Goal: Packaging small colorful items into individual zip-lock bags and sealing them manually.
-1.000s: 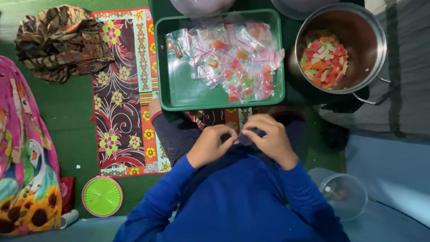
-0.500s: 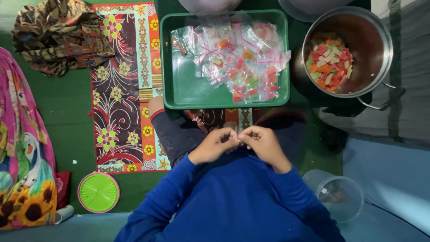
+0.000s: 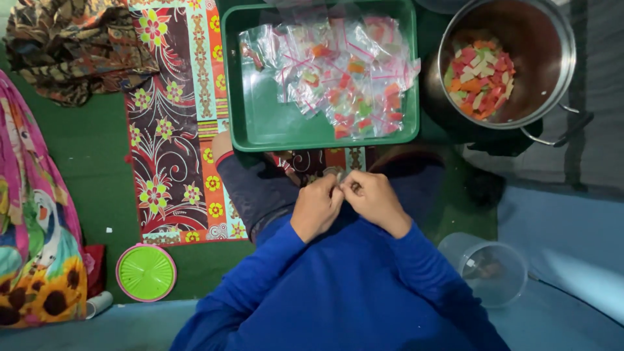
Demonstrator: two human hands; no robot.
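My left hand (image 3: 316, 208) and my right hand (image 3: 372, 197) meet in front of my chest, fingertips pinched together on a small clear plastic bag (image 3: 335, 175), mostly hidden by the fingers. Just beyond the hands lies a green tray (image 3: 253, 123) holding several small clear bags of red, orange and green pieces (image 3: 338, 71). A steel pot (image 3: 549, 58) to the right of the tray holds loose coloured pieces (image 3: 480, 78) of the same kind.
A patterned mat (image 3: 172, 156) lies on green floor at left. A round green lid (image 3: 146, 272) sits at lower left, a clear plastic tub (image 3: 491, 270) at lower right. Crumpled brown cloth (image 3: 71, 45) is at top left, bright floral fabric (image 3: 32, 247) at the left edge.
The hands have drawn closer together and shifted slightly toward the tray, still pinching the small bag. The view has drifted a little; nothing else moved.
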